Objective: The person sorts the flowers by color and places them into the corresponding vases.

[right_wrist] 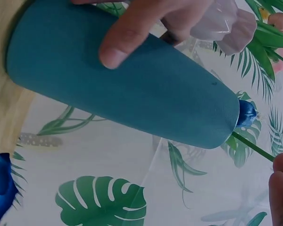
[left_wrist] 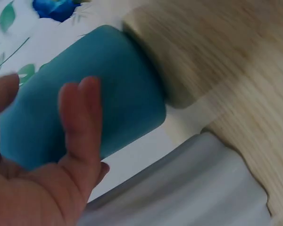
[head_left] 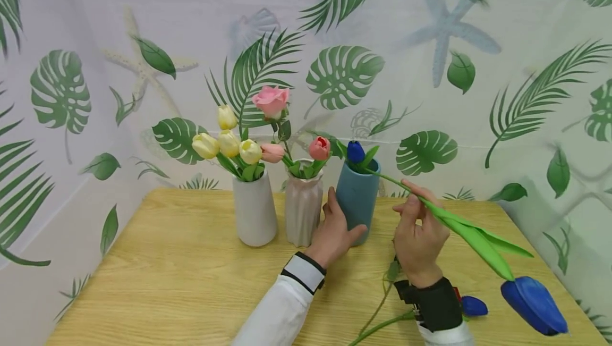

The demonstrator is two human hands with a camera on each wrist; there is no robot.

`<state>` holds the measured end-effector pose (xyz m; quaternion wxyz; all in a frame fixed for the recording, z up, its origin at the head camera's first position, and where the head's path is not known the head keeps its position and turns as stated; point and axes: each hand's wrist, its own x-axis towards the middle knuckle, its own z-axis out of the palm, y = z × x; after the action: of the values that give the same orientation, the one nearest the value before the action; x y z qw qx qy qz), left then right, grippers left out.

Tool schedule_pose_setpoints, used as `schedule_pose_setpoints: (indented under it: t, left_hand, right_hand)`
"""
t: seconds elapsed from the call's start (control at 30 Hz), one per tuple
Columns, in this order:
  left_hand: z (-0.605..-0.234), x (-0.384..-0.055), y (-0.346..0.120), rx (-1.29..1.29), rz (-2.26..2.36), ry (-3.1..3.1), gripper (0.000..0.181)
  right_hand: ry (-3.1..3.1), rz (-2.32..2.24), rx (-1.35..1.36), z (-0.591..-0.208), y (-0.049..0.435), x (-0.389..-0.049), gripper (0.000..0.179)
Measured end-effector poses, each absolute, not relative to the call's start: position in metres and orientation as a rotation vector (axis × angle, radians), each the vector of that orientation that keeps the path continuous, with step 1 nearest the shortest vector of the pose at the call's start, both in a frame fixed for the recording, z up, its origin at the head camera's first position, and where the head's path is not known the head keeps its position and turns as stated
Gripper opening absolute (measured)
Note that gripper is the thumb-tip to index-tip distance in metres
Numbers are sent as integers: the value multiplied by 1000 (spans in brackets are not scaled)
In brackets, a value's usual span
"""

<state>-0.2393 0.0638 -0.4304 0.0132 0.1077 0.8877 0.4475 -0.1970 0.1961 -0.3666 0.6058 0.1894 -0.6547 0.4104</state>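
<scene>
A blue vase (head_left: 357, 197) stands at the right of the row with one blue tulip (head_left: 356, 152) in its mouth. My left hand (head_left: 333, 234) rests against the vase's lower left, thumb spread across its front and fingers extended along its side. In the left wrist view the fingers (left_wrist: 80, 122) look straight in front of the vase. My right hand (head_left: 422, 231) pinches the green stem of another blue tulip (head_left: 534, 305), whose bloom hangs toward the lower right. The stem's thin end meets the vase's rim in the right wrist view.
A white vase (head_left: 255, 210) holds yellow tulips (head_left: 228, 143); beside it, a ribbed vase (head_left: 303, 210) holds a pink rose (head_left: 271, 101) and pink tulips (head_left: 319, 148). More flower stems (head_left: 382, 325) and a blue bloom (head_left: 475, 306) lie near my right wrist. A leaf-printed cloth (head_left: 334, 22) hangs behind the table.
</scene>
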Motion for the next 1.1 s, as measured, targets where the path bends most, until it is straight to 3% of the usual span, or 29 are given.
schedule_pose_setpoints:
  t: [0.3,0.57,1.1]
  left_hand:
    - [-437,-246,69,373,1278,2948,97]
    - [-442,-245,70,377,1177,2997,95]
    - [-443,-238,61,411,1259,2910,84]
  right_hand:
    - [-1862,688,280,-341,207,-218,24]
    - [-2655,608,215,-320,209,-235,38]
    - [-2930,1099,199,-398,210,-200,74]
